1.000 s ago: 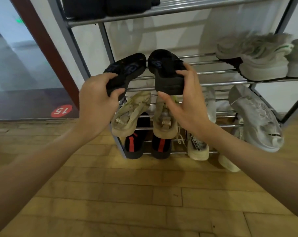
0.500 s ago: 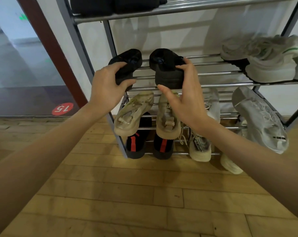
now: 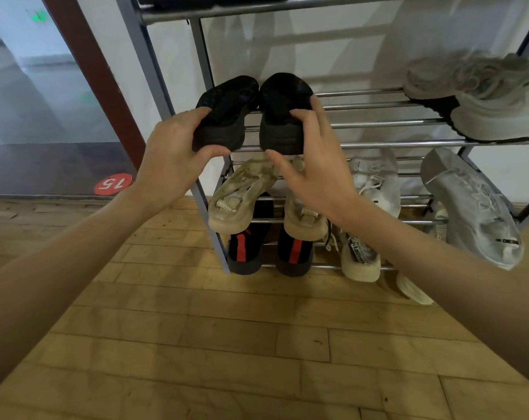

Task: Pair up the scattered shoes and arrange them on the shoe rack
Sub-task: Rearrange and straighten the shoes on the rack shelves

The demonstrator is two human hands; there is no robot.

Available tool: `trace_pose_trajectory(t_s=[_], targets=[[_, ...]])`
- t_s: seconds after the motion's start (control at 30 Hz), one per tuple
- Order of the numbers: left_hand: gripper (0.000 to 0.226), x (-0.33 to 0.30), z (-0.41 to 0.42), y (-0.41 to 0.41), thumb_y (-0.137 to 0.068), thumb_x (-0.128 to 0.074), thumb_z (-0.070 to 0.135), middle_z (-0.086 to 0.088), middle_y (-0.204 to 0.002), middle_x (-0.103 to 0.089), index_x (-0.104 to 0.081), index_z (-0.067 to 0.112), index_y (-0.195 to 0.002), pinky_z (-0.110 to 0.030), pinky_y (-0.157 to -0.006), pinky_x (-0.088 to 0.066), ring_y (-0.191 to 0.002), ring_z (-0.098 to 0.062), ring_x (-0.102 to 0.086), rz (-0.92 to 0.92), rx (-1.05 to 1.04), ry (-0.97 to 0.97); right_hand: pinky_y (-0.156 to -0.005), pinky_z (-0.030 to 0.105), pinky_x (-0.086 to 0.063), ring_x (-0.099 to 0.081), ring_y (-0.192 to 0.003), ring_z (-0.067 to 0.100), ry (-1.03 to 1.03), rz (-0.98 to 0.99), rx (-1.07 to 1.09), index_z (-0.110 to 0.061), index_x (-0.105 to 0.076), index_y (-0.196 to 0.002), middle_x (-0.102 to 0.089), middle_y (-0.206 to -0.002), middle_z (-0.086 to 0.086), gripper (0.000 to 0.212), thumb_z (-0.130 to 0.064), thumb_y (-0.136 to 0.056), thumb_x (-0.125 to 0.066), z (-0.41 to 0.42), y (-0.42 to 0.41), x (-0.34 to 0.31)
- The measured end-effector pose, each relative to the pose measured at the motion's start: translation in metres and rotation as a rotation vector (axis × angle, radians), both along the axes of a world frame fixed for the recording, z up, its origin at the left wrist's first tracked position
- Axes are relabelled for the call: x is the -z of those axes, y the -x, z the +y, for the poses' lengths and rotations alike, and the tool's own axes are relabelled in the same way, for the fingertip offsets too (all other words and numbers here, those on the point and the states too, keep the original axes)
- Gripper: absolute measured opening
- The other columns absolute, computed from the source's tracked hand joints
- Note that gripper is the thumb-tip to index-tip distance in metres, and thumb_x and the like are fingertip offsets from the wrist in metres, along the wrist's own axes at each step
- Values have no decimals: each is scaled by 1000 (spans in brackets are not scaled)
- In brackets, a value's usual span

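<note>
Both hands [image 3: 178,153] [image 3: 314,165] around black slippers [image 3: 226,116] on rack [image 3: 378,144]

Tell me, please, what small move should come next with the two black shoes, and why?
Probably let go and draw both hands back. The left hand grips the left black shoe and the right hand the right black shoe; the pair sits side by side, seemingly resting on the shoe rack bars.
</note>
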State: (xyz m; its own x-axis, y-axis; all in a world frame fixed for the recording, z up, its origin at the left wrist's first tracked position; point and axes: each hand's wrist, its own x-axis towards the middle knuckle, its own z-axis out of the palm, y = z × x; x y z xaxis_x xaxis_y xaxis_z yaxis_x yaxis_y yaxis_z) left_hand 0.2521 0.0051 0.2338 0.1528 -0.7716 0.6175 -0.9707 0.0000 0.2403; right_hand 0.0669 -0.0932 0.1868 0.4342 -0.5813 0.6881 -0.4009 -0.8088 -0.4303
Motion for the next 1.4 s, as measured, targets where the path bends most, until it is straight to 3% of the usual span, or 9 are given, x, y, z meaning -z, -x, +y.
trace_pose_trajectory(t_s=[0.27, 0.4, 0.57, 0.7, 0.83, 0.97, 1.17, 1.23, 1.4], targets=[[55, 3, -3, -2, -81, -72, 30, -12, -118, -67, -56, 6, -128, -25, -85, -42, -109, -27, -60, 14, 13, 59, -103, 47, -44, -41, -134, 34, -11, -4, -2, -6, -45, -122, -38, -146, 22, 54, -41, -87, -65, -3, -15, -11], [58, 7, -4, -5, -83, -70, 32, -13, -121, -65, -53, 5, -132, -22, -87, -42, -111, -26, -60, 20, 12, 76, -106, 49, -41, -33, -139, 40, 59, 86, 34, -1, -47, -122, -32, -149, 29, 54, -42, -90, -61, 1, -17, -4], [55, 31, 9, 1, -93, -58, 24, -11, -136, -53, -42, 1, -140, -16, -108, -31, -127, -17, -46, 15, 4, 231, -116, 51, -25, -17, -146, 37, 82, 71, 38, -8, -35, -143, -15, -157, 24, 59, -35, -94, -52, 7, 1, -1], [33, 68, 34, 7, -89, -57, 7, -22, -117, -59, -55, -6, -120, -18, -97, -32, -111, -28, -51, -105, -9, 329, -101, 40, -39, -44, -124, 34, 344, -104, -3, -3, -50, -125, -46, -133, 30, 43, -9, -84, -60, 23, 29, 36], [36, 102, 44, -1, -87, -60, 5, -17, -117, -59, -53, -1, -122, -23, -94, -36, -109, -23, -50, -144, 95, 45, -86, 38, -48, -54, -103, 33, 360, 229, -187, -7, -50, -114, -57, -114, 22, 32, -6, -82, -53, 34, 43, 75], [57, 121, 36, -10, -89, -64, 19, -15, -138, -52, -42, 3, -139, -40, -106, -39, -126, -30, -50, -185, 113, -230, -104, 46, -41, -46, -124, 38, 172, 466, 66, 0, -46, -133, -48, -134, 22, 53, -15, -85, -61, 42, 32, 96], [56, 130, 10, -26, -92, -59, 21, -13, -150, -38, -40, 4, -142, -36, -114, -23, -141, -26, -33, -327, 113, -411, -107, 48, -31, -33, -133, 45, 126, 908, 314, -6, -30, -145, -35, -145, 28, 86, -26, -75, -75, 47, 3, 84], [54, 131, 8, -28, -91, -61, 20, -14, -146, -44, -45, 3, -139, -41, -111, -32, -136, -29, -40, -410, 114, -424, -106, 45, -28, -29, -132, 45, 101, 1025, 360, -9, -33, -140, -31, -144, 29, 77, -25, -76, -73, 47, -3, 80], [42, 133, 8, -30, -84, -66, 24, -16, -114, -66, -62, 0, -118, -42, -88, -50, -104, -33, -63, -646, 58, -311, -99, 41, -30, -38, -121, 35, 149, 987, 301, -15, -55, -120, -59, -120, 11, 41, -14, -80, -63, 37, -2, 71]])
